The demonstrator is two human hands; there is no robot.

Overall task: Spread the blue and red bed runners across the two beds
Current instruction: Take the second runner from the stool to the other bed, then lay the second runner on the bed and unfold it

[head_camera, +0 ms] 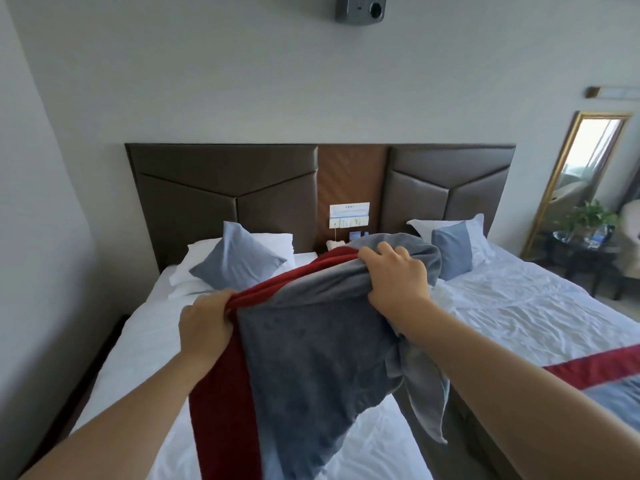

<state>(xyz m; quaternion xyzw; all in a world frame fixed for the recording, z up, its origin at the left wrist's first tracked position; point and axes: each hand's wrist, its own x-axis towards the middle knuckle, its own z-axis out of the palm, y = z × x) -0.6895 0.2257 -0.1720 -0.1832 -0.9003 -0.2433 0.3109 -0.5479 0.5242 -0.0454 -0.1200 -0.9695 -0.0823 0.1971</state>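
A blue and red bed runner (308,358) hangs bunched in the air over the left bed (138,341). My left hand (204,327) grips its red edge at the left. My right hand (398,278) grips a gathered fold of its blue cloth, higher and to the right. The runner's lower part droops onto the white sheet, and one corner dangles over the gap between the beds. A second blue and red runner (602,379) lies flat across the right bed (519,306) at the frame's right edge.
Each bed has a white pillow and a blue cushion (239,259) against the dark padded headboard (225,195). A nightstand with small items stands between the beds. A gold-framed mirror (578,178), a plant and a dark side table stand at the far right.
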